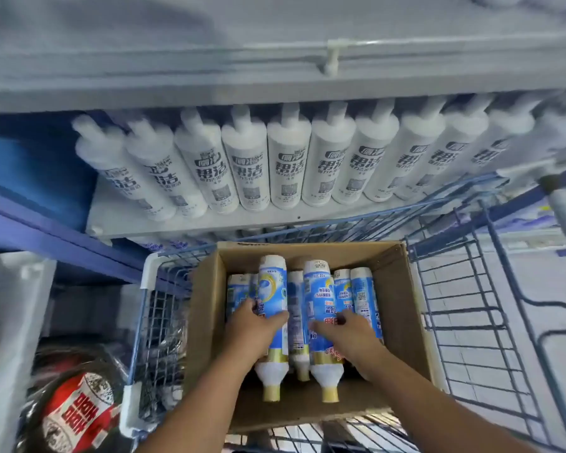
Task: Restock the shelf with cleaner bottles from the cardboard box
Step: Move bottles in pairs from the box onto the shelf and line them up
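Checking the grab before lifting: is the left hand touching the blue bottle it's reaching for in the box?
Touching. The head view shows the left hand with fingers curled round a blue-label bottle, no gap, inside the cardboard box.

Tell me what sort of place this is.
Most likely a shop aisle during restocking. A shelf holds a row of identical white bottles, a blue wire trolley stands before it, and both hands grip blue-labelled bottles in a cardboard box.

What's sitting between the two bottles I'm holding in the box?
Head view: between the left bottle and the right bottle lies another bottle, lower in the box.
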`<state>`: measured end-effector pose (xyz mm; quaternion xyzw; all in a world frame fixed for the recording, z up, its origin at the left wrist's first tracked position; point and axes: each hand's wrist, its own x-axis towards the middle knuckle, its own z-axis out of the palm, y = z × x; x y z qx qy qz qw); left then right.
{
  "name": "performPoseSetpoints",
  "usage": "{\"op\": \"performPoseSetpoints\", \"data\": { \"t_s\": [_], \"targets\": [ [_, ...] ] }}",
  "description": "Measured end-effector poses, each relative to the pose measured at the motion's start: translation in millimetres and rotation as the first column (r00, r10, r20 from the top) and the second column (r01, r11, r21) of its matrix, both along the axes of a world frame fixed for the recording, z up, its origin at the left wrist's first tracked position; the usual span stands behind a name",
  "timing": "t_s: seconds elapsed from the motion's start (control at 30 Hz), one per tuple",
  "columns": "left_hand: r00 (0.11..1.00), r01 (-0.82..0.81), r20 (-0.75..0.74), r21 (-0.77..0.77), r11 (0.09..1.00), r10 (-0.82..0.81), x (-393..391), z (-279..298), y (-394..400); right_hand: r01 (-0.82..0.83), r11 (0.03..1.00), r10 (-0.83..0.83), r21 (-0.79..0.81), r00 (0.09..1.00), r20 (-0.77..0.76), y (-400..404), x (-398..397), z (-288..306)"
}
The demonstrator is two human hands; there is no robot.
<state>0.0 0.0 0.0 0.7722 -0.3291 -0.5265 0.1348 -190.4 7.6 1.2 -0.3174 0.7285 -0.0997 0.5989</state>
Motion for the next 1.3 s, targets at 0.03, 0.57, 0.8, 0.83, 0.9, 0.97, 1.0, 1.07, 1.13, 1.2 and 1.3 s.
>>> {"op": "performPoseSetpoints", "data": {
  "t_s": [0.03,0.57,0.8,0.83,0.9,0.97,1.0,1.07,1.13,1.2,1.3],
  "targets": [
    [0.999,-0.029,-0.038,-0.031,0.999,0.027,4,12,1,0.013,1.0,-0.013,-0.009,1.0,0.025,2,2,9],
    [0.982,-0.188,-0.113,-0.458,0.869,0.153,21,225,-24,0.008,0.918,0.036,-0.396,0.994,0.105,-34,18,215],
    [0.988,-0.137,-0.025,-0.611,0.78,0.153,16,314,-60,-0.029,0.812,0.115,-0.583,0.987,0.112,-80,16,297],
    [0.988,-0.119,0.002,-0.621,0.775,0.154,18,323,-68,-0.025,0.793,0.113,-0.608,0.988,0.107,-90,18,307],
    [0.986,-0.095,0.045,-0.627,0.773,0.158,24,339,-86,-0.004,0.767,0.095,-0.641,0.99,0.107,-111,24,322],
    [0.982,-0.043,0.12,-0.619,0.784,0.148,30,350,-106,0.005,0.759,0.066,-0.651,0.994,0.084,-131,33,335],
    [0.977,-0.011,0.163,-0.615,0.788,0.141,33,355,-118,-0.005,0.755,0.057,-0.656,0.997,0.058,-141,38,340],
    [0.967,0.036,0.221,-0.615,0.788,0.129,41,359,-142,-0.021,0.743,0.037,-0.669,0.999,0.01,-161,48,347],
    [0.964,0.07,0.247,-0.601,0.796,0.101,45,362,-162,-0.03,0.746,0.014,-0.665,0.999,-0.03,-178,58,349],
    [0.963,0.103,0.261,-0.576,0.811,0.064,48,360,-179,-0.05,0.77,0.01,-0.636,0.998,-0.066,-191,68,347],
    [0.97,0.126,0.244,-0.554,0.823,0.016,52,355,-196,-0.084,0.798,0.015,-0.597,0.993,-0.119,-206,78,343]
  ]
}}
